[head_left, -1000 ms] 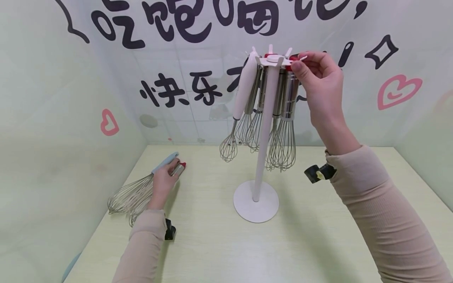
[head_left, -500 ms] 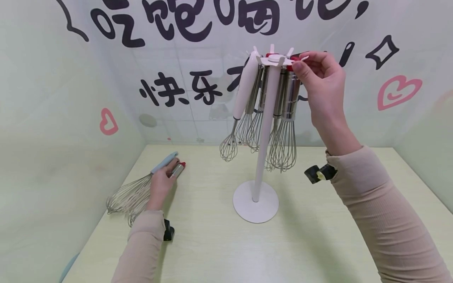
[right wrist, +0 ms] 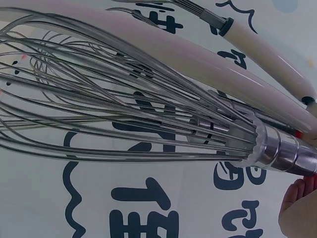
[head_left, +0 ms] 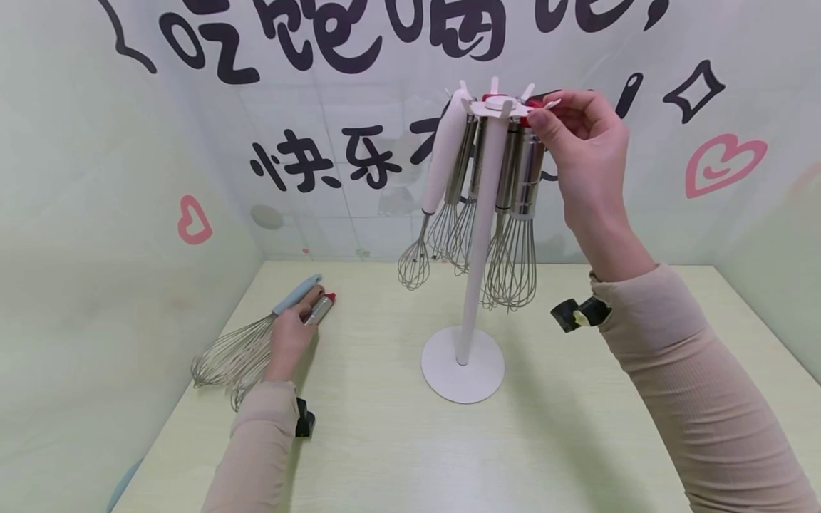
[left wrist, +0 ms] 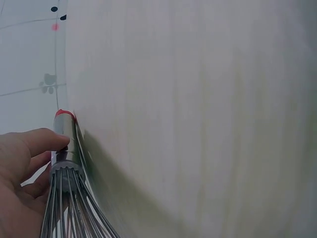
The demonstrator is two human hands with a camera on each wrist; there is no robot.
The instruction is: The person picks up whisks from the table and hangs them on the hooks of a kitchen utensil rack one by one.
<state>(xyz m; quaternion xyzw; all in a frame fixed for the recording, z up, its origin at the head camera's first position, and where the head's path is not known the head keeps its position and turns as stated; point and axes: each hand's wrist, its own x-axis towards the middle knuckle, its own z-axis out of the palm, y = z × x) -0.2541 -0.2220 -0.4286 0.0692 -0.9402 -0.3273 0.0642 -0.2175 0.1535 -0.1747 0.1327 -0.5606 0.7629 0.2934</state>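
Note:
My left hand, low at the table's left, grips the steel handle of a red-ended whisk. The thumb lies across that handle in the left wrist view, with the other fingers behind it. Beside it lie a blue-handled whisk and one with a brown handle. Up at the top of a white stand, my right hand pinches the red end of a hanging steel-handled whisk at a hook, between thumb and forefinger. Its wire loops fill much of the right wrist view.
A white-handled whisk and several steel-handled ones hang around the stand, whose round base sits mid-table. Behind the table rises a wall with black lettering. Walls also flank it left and right.

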